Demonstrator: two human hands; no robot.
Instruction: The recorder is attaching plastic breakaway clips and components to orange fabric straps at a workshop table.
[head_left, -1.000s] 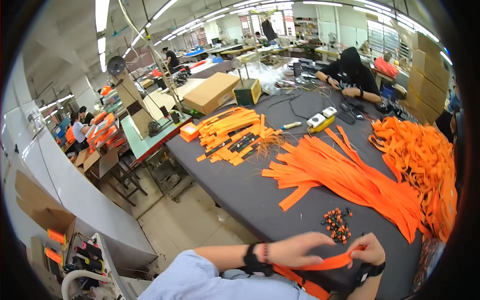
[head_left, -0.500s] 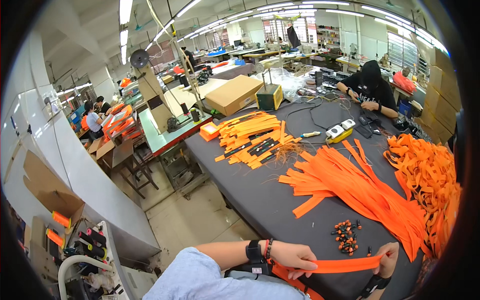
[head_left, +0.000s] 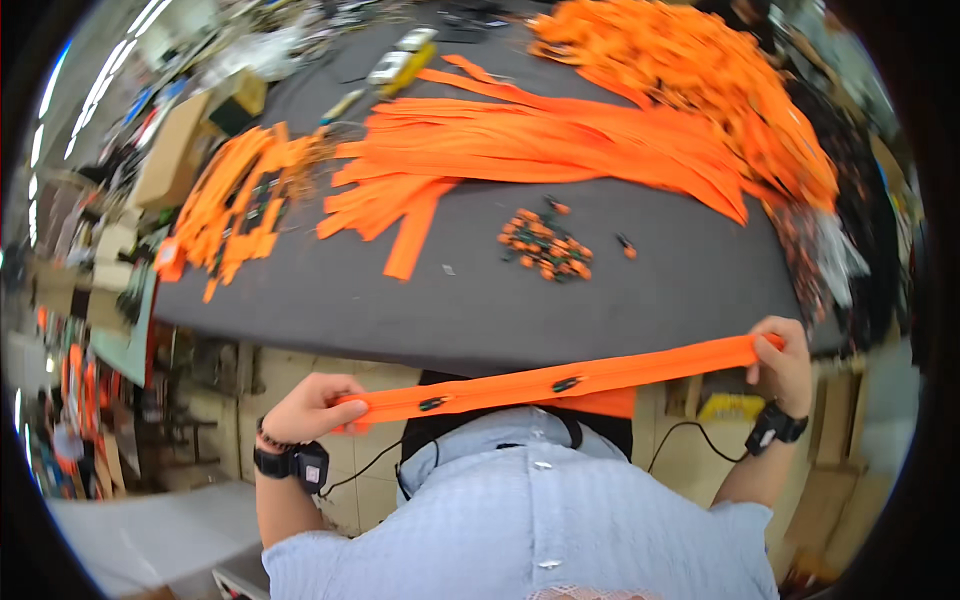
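Note:
A long orange zipper strip (head_left: 500, 388) is stretched across in front of my body, just off the table's near edge. On it sit two dark zipper sliders (head_left: 567, 385). My left hand (head_left: 322, 405) pinches its left end between thumb and fingers. At the other end, slightly higher, my right hand (head_left: 783, 362) is closed on the strip. Beyond it on the table lies a small heap of black sliders with orange pulls (head_left: 545, 245), and one loose slider (head_left: 627, 246) rests to the heap's right.
A dark cloth-covered table (head_left: 330, 310) spans the view. Flat orange strips (head_left: 540, 140) lie across it, with a tangled orange heap (head_left: 690, 70) at far right. Shorter orange strips (head_left: 225, 215) lie at left. A power strip (head_left: 403, 60) and a cardboard box (head_left: 172, 150) stand farther back.
My view has swung down and to the right. My hands have moved wide apart, drawing the zipper out to a longer stretch, and two sliders now show on it.

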